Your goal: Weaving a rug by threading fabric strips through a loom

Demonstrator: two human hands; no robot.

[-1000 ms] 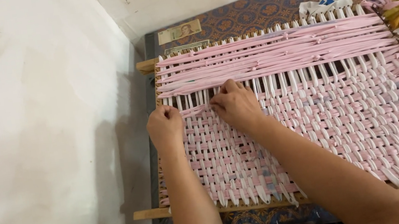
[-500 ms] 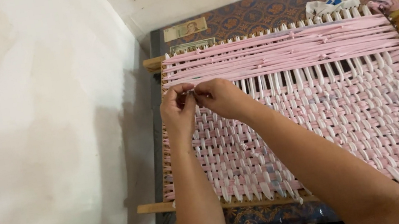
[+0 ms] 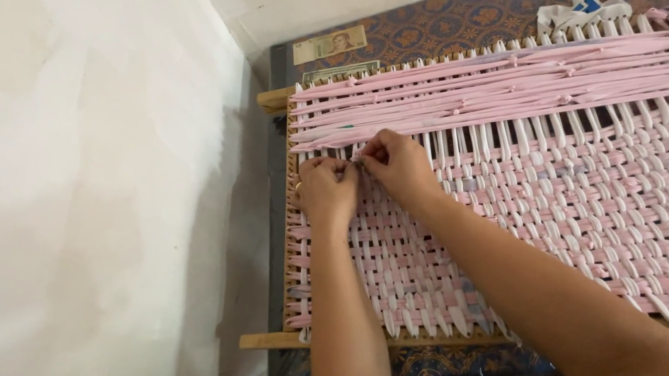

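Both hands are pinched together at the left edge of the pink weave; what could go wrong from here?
1. The left hand and right hand pinch a pink fabric strip close together; pulling hard may bunch the white upright strands.
2. Both forearms lie over the finished pink-and-white woven mat and may shift its rows.

A rectangular banknote-like printed slip [image 3: 329,44], pale beige with a small portrait, lies flat on the patterned surface well beyond the pinching hands, above and slightly right of them. Just below it, a greenish printed slip [image 3: 340,72] peeks out. Far to the right, a crumpled white wrapper with blue marking [image 3: 585,4] rests.
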